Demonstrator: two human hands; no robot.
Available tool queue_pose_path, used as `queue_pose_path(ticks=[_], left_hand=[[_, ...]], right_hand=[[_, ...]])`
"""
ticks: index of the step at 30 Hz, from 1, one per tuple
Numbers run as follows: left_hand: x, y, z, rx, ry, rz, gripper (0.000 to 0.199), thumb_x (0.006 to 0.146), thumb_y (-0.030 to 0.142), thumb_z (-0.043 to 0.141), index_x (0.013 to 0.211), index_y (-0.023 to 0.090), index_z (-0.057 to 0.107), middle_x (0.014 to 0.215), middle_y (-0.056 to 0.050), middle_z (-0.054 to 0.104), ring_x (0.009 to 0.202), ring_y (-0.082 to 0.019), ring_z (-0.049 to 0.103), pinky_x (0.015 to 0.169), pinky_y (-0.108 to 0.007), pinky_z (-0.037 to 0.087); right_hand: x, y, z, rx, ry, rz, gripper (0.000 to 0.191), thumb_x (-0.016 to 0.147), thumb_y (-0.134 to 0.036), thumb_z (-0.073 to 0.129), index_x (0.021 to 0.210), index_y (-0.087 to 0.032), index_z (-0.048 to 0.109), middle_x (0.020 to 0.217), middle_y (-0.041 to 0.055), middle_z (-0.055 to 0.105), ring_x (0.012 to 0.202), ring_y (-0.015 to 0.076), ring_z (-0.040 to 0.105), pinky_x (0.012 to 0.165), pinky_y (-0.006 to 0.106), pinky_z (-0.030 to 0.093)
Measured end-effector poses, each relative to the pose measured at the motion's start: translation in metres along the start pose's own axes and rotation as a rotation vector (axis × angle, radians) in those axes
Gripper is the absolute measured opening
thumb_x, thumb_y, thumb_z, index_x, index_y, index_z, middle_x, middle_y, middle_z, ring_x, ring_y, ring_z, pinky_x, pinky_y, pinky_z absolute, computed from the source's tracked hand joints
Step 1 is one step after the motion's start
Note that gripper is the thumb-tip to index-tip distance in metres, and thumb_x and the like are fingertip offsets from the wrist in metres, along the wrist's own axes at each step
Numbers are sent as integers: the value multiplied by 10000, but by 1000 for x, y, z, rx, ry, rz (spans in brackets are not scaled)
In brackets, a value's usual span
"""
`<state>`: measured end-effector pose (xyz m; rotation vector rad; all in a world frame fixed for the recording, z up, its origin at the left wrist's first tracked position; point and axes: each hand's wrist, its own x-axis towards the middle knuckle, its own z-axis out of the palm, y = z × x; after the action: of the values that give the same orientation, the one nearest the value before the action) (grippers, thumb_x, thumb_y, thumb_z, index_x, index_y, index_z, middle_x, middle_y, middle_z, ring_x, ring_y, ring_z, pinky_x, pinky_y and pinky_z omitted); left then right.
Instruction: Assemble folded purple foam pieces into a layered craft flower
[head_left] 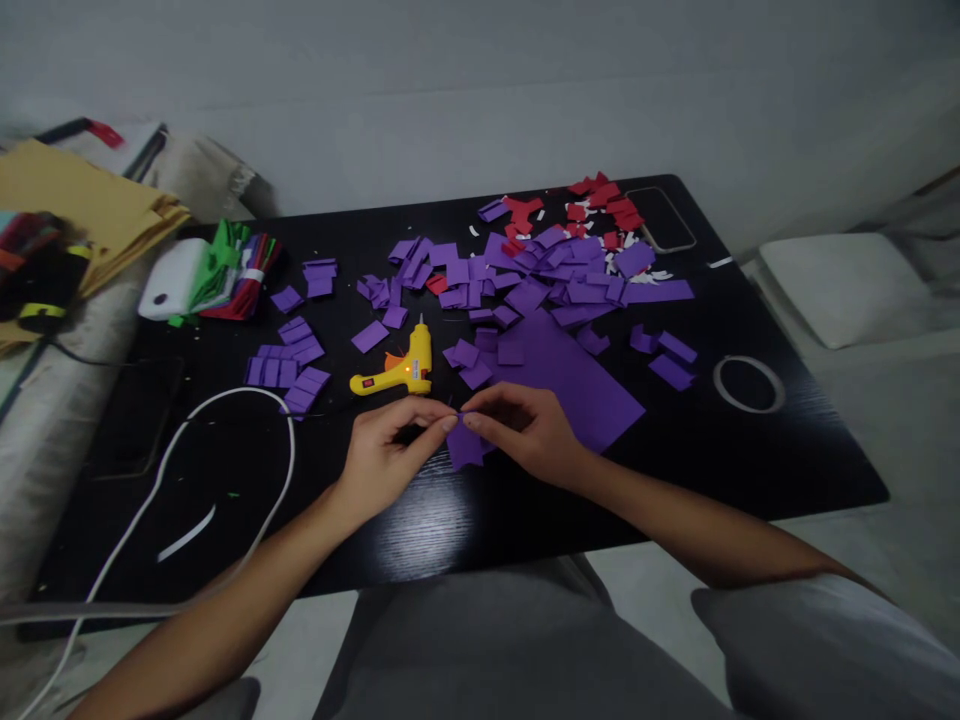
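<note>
Between both hands hangs a small purple paper piece (466,449), gripped at its top edge over the near part of the table. My left hand (390,448) pinches the left end of that edge with thumb and forefinger. On the other side my right hand (529,428) pinches it too, the fingertips almost meeting. A yellow hot glue gun (411,364) lies just beyond my left hand, its small orange light lit. Under and beyond my right hand spreads a large purple sheet (574,385).
Folded purple pieces (555,262) are heaped at the middle, with red scraps (611,208) behind. More purple strips (281,365) lie left. A tape ring (748,384) rests right. A white cable (291,440) loops at left, near bundled coloured sticks (244,275) and a phone-like frame (660,219) stands far right.
</note>
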<state>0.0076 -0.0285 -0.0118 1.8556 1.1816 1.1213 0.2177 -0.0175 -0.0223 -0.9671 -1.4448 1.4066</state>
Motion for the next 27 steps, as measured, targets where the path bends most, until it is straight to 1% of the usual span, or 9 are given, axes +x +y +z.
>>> queue_pose_path(ticks=[2,6,12,17,23,27], left_hand=[[0,-1,0,14,-4,21,55,906,151,767,943,186,789,826,14,797,716,-85,726,725,-160,593],[0,0,0,29,5,34,61,903,148,772,945,188,792,823,20,796,717,-79,723,719,-151,585],[-1,0,1,25,7,27,43,903,174,775,941,185,794,809,7,796,701,-102,728,702,-181,598],[-1,-2,1,35,1,50,46,912,171,765,949,184,789,817,3,795,707,-101,729,705,-181,598],[-2,-1,2,43,2,67,40,904,163,770,936,184,784,807,6,790,709,-105,729,710,-187,597],[-2,0,2,42,3,71,48,899,154,771,932,188,781,802,12,787,701,-100,723,702,-181,591]], right_hand=[[0,1,0,-54,15,-32,97,903,-292,769,923,-198,784,849,20,798,733,137,734,704,252,596],[0,4,0,-160,45,-101,103,929,-297,751,927,-207,801,855,22,815,737,147,746,695,257,585],[-1,4,-1,-235,41,-174,105,959,-278,723,925,-203,789,857,21,814,735,143,742,690,250,565],[-2,2,-1,-232,19,-174,118,971,-272,688,934,-186,761,839,28,790,722,140,718,667,245,551],[-2,3,-2,-204,-22,-166,98,945,-274,718,945,-181,746,837,23,770,724,135,704,679,244,550],[-1,3,-3,-233,-26,-169,96,953,-266,707,929,-183,749,814,17,762,692,127,676,645,241,526]])
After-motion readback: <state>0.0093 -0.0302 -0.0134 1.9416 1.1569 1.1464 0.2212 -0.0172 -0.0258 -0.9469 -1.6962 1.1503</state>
